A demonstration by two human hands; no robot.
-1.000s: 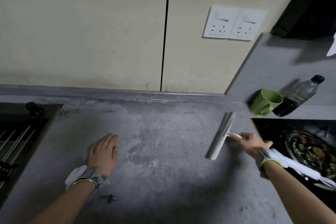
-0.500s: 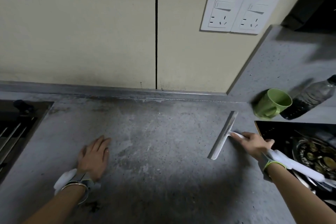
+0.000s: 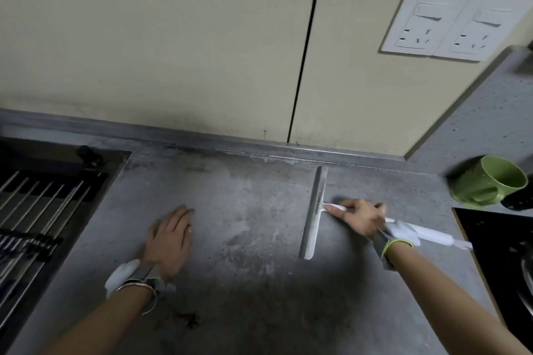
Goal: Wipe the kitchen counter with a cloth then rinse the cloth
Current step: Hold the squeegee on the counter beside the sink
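The grey counter [image 3: 245, 210] is streaked. The right hand [image 3: 360, 217] grips the squeegee [image 3: 315, 210]; the left hand [image 3: 170, 239] rests flat, fingers together. Keep the blade edge fully seated and pull with even pressure.

Grey speckled counter [image 3: 245, 239], stained and streaked pale in the middle, dark crumbs near the front edge. On it: squeegee [image 3: 314, 210], blade flat on the surface, running front to back. Left hand [image 3: 170, 239] lies flat, palm down, well left of the blade. Green mug [image 3: 490, 181] at the far right. Sink [image 3: 57, 196] set in at left, black hob [image 3: 499, 253] at right.
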